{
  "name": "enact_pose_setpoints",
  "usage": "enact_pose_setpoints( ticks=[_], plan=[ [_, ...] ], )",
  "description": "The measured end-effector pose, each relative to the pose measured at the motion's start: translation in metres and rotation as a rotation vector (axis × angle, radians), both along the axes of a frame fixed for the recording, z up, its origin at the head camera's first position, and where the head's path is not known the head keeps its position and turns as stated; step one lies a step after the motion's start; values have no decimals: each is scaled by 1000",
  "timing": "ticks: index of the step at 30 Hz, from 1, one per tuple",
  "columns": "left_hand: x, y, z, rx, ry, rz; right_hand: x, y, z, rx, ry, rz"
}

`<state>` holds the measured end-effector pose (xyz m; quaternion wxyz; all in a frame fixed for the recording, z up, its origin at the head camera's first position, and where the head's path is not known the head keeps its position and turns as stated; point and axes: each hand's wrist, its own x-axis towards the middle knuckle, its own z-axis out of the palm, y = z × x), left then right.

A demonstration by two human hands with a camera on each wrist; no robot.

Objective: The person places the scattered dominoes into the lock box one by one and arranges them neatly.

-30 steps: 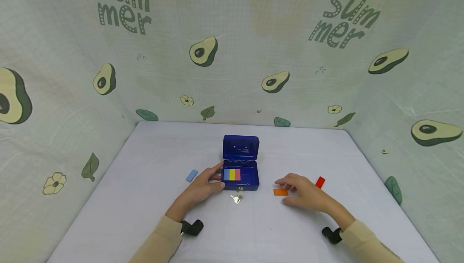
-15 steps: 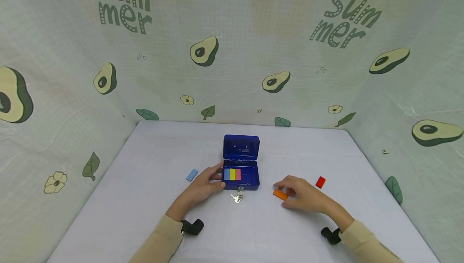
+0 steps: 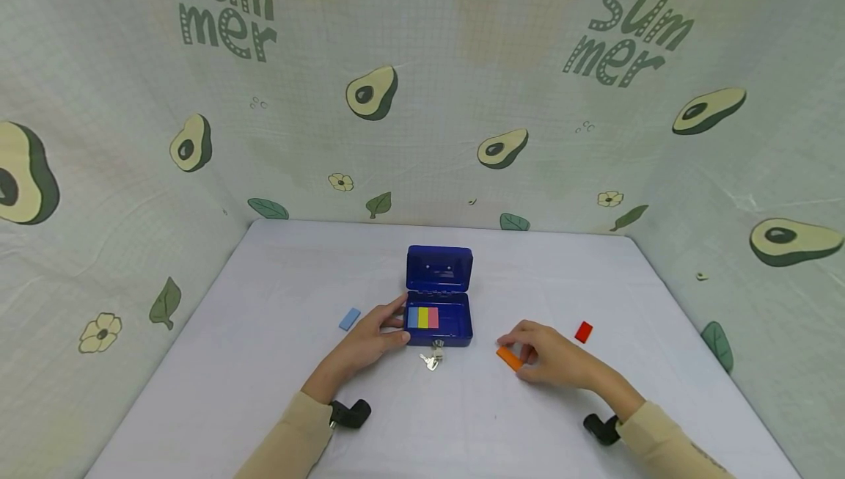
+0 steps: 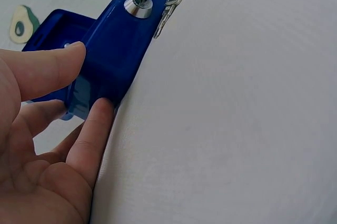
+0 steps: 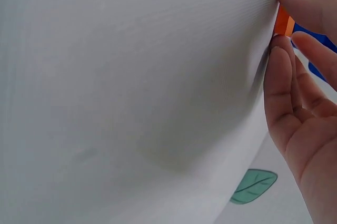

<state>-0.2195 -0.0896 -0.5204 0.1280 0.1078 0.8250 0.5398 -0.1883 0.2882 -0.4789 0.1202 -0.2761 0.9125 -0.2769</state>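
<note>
Head view: left hand [image 3: 370,338] bracing left side of blue box [image 3: 455,341], probably steadying it; right hand [image 3: 557,356] pinching orange block [image 3: 507,357] by its ends, seemingly for secure hold; raised lid [image 3: 439,266] leaving inside reachable. Left wrist view: straight, spread fingers [image 4: 96,132] touching box, not gripping. Right wrist view: thumb [image 5: 311,10] and fingers spacing only block-length apart.

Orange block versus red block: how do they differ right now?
The orange block is pinched in the right grip; the red block lies unheld. In the head view, the orange block slants down to the right, the red block down to the left. Both are small, rectangular and outside the blue box.
</note>
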Motion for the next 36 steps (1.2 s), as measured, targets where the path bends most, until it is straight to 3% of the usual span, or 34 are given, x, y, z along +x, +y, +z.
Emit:
enact_pose_setpoints(
  ticks=[21,36],
  plan=[
    [2,0,3,4,-4,4,-6,-8,-1,-13,-16,-37],
    [2,1,7,18,-19,-3,-9,-6,2,-31,5,35]
  ],
)
